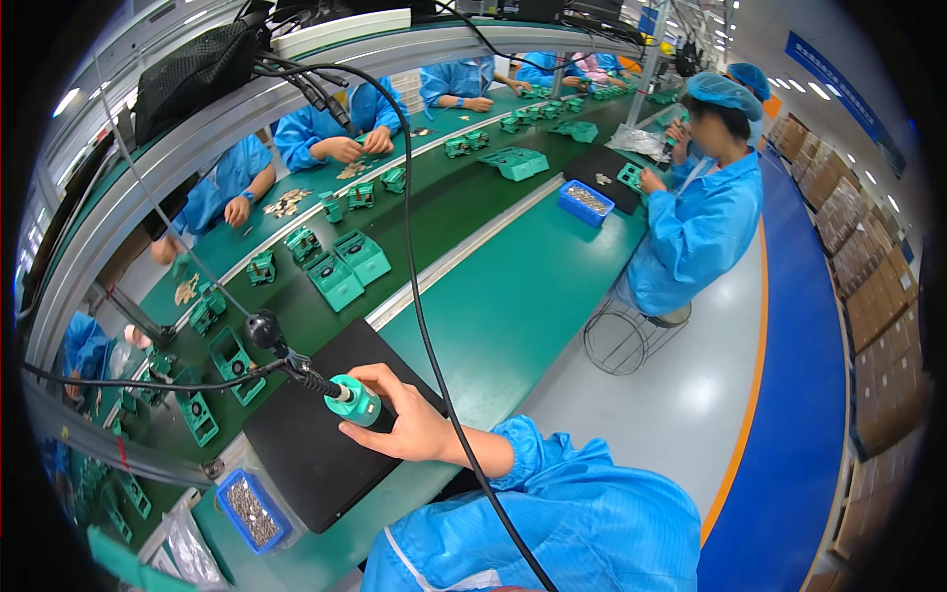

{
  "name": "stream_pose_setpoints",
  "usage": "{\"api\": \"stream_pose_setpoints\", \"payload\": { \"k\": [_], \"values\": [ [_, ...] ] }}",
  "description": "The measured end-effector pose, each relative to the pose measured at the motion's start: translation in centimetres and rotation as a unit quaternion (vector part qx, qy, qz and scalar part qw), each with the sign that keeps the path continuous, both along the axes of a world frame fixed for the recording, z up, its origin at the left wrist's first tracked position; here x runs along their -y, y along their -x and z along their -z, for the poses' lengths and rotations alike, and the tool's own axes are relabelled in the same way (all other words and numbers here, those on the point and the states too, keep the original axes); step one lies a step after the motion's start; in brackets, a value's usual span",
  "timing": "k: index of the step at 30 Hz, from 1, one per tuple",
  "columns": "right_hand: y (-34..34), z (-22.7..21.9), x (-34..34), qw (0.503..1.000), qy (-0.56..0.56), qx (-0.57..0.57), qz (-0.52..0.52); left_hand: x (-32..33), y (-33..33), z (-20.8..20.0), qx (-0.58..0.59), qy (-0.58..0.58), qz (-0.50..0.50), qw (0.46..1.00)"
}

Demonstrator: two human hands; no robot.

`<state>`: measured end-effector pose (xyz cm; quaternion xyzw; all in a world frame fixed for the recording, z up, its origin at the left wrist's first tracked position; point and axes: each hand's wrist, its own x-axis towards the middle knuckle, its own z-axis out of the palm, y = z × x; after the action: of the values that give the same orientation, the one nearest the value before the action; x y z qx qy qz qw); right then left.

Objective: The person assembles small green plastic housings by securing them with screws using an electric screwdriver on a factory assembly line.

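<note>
While our right hand [409,422] closes round a green-and-black electric screwdriver [353,400], its thumb lies along the near side and its fingers reach past the far side; what our left hand grips, we cannot tell. We have the screwdriver above a black mat [306,454], inside the mat's right edge, with its tip hidden from us. From its top a black coiled cord [318,381] runs up to a rounded black fitting [262,331]. Just beside the mat's left edge we see a blue bin [235,520] of small silvery metal parts, and near it a clear plastic bag [192,548]. Our mat lies on the green worktop [513,296], whose far edge meets a pale rail [473,248]. Beyond that rail a dark green conveyor belt [454,207] carries green plastic housings [365,257], two of them side by side past the mat's far corner. Across the belt, co-workers in blue smocks [306,128] work by piles of small pale parts [286,203]. Toward the worktop's right end, a seated co-worker [705,227] in a blue hair cover holds a green part [631,175] by a second black mat [592,163]; another blue bin [578,211] stands at that mat's near edge. Farther out, we see stacked cartons [878,306].
</note>
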<state>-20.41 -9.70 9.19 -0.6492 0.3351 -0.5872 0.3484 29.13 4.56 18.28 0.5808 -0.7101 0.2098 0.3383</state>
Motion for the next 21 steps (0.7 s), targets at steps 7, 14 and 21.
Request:
{"api": "stream_pose_setpoints", "payload": {
  "k": [7,14,21],
  "values": [
    [-0.3,-1.0,-0.5,0.999,0.026,0.019,-0.034,4.7,17.6,3.7,0.127,-0.194,0.253,0.939],
    [2.0,-1.4,-1.8,1.000,-0.003,0.003,-0.005,10.3,25.4,8.6,0.239,-0.260,0.436,0.828],
    [2.7,-0.9,-2.1,0.999,-0.016,0.030,0.022,9.9,27.1,9.8,0.268,-0.277,0.435,0.814]
  ]
}}
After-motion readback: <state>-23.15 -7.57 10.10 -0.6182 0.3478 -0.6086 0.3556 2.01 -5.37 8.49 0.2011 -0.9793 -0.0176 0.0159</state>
